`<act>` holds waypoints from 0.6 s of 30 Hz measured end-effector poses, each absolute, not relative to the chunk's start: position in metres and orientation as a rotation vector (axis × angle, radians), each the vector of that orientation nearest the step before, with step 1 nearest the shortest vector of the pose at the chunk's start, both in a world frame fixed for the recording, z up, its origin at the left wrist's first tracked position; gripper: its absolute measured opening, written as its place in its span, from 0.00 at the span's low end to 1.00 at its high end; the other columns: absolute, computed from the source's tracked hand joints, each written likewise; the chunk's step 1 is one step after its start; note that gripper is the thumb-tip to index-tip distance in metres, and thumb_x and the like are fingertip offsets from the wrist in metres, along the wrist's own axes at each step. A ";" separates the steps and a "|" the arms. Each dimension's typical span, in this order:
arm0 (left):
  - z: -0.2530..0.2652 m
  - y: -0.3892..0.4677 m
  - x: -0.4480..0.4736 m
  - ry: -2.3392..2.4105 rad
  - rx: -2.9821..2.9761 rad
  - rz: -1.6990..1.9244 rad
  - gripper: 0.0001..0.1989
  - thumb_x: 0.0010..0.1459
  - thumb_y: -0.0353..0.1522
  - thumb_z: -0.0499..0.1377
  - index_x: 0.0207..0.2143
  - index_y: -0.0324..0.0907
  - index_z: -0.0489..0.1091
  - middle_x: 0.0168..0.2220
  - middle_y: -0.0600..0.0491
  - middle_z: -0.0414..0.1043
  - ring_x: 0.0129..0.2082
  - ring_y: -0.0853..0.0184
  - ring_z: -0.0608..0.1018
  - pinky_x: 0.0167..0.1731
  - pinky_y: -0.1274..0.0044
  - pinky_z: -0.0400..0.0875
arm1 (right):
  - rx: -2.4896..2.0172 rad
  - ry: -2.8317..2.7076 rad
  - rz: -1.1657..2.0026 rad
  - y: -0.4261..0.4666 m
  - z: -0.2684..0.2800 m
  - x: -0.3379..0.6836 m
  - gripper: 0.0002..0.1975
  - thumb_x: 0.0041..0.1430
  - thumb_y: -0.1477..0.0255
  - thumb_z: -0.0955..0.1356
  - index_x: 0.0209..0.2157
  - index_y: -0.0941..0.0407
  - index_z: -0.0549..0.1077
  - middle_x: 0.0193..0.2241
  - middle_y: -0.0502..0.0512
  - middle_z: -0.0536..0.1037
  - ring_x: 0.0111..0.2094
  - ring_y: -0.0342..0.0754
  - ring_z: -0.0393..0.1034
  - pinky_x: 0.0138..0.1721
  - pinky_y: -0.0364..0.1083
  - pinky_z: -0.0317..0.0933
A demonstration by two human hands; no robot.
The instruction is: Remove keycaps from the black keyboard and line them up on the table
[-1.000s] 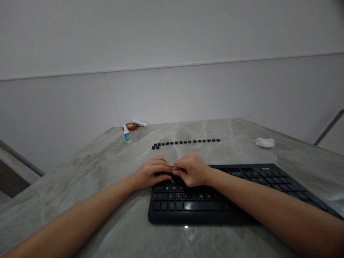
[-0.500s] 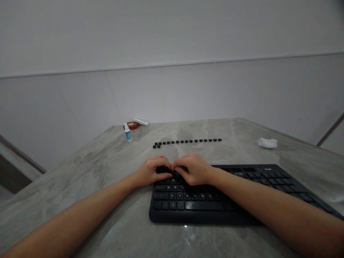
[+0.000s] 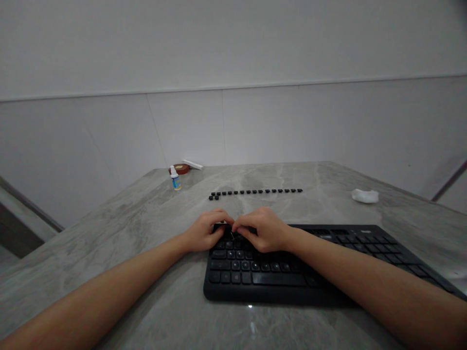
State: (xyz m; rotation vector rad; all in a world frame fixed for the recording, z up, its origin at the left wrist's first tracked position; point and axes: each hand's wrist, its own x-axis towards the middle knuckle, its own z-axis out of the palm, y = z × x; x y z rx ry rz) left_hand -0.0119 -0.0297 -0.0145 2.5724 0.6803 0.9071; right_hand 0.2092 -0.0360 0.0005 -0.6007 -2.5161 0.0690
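A black keyboard (image 3: 277, 290) lies in front of me, with several key positions at its left showing pale bare centres instead of caps. My right hand (image 3: 263, 230) is closed in a pinch over its upper left part. From the pinch a thin, shiny, wire-like piece (image 3: 232, 235) points down to the keys; its full shape is hidden by the fingers. My left hand (image 3: 205, 230) rests at the upper left corner, thumb and index finger apart, the index fingertip close to the right fingertips. Beyond the hands, small black keycaps (image 3: 254, 192) stand in a long row, two of them in front at its left end.
A small white bottle with a blue label (image 3: 176, 183) stands at the back left. Behind it lie a reddish-brown round object (image 3: 179, 168) and a white strip (image 3: 192, 164). A crumpled white item (image 3: 365, 196) is at the right on the grey marbled table (image 3: 153, 291).
My left thumb has drawn back from the right fingertips. The thin shiny piece now shows below my right fingers. The view has shifted slightly.
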 end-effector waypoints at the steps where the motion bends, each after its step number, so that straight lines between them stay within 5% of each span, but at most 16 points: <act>1: -0.014 -0.030 -0.012 0.679 2.568 0.902 0.11 0.54 0.25 0.51 0.37 0.39 0.71 0.34 0.50 0.71 0.36 0.66 0.73 0.39 0.73 0.69 | -0.561 -2.499 0.061 -0.036 0.000 0.209 0.09 0.57 0.76 0.63 0.36 0.55 0.75 0.23 0.50 0.77 0.23 0.42 0.68 0.27 0.41 0.56; 10: -0.012 -0.030 -0.007 0.792 2.418 0.856 0.11 0.52 0.34 0.64 0.39 0.41 0.73 0.37 0.51 0.76 0.40 0.64 0.75 0.45 0.70 0.69 | -0.750 -2.151 -0.075 -0.034 -0.002 0.210 0.10 0.56 0.76 0.62 0.34 0.57 0.75 0.23 0.52 0.77 0.24 0.43 0.70 0.28 0.41 0.57; 18: -0.018 -0.027 -0.001 0.919 2.312 0.939 0.06 0.52 0.30 0.62 0.35 0.41 0.73 0.34 0.53 0.75 0.36 0.66 0.75 0.41 0.71 0.69 | -0.898 -2.168 -0.059 -0.033 -0.002 0.209 0.10 0.54 0.75 0.63 0.34 0.56 0.76 0.21 0.51 0.76 0.22 0.43 0.68 0.27 0.41 0.54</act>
